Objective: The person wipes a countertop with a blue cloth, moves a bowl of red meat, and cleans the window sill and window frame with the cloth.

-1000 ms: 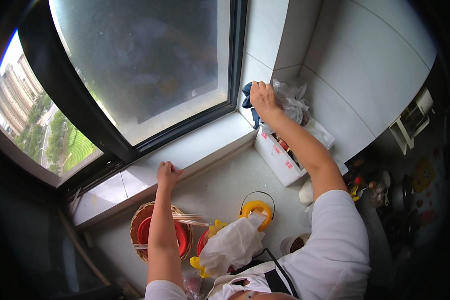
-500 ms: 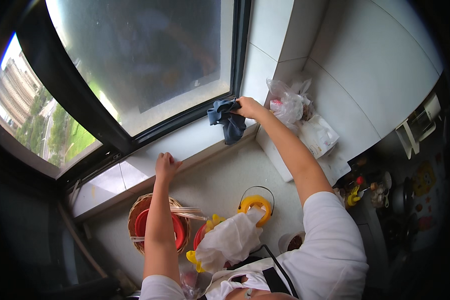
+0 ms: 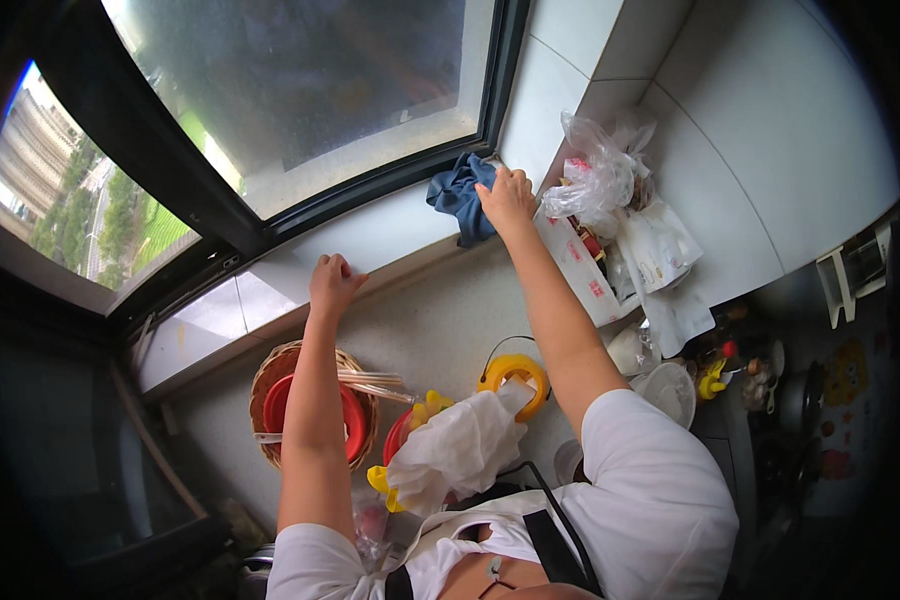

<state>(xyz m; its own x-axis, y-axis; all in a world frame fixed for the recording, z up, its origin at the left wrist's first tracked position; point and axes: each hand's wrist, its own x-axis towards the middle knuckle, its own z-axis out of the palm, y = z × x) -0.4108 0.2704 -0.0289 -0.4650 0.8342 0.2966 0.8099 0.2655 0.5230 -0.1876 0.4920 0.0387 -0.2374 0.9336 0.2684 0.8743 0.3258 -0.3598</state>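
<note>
My right hand (image 3: pixel 510 197) is closed on a bunched blue-grey cloth (image 3: pixel 460 197) at the right end of the white tiled windowsill (image 3: pixel 335 232). The cloth lies against the foot of the dark window frame, and part of it hangs over the sill's front edge. Over the sill's front edge, farther left, is my left hand (image 3: pixel 335 285). Its fingers are curled in with the thumb pointing right, and I see nothing in them.
Below my left arm stands a wicker basket (image 3: pixel 261 400) with a red bowl (image 3: pixel 355 428) and pale sticks. A yellow container (image 3: pixel 535 375) with a wire handle sits beside white cloth (image 3: pixel 455 450). Right of my right hand are clear plastic bags (image 3: pixel 600 190) and a white box (image 3: pixel 580 275).
The cloth is now bunched higher against the frame corner, with less hanging down. My right hand's knuckles have turned upward. My left hand stays by the sill edge; the view has shifted slightly.
</note>
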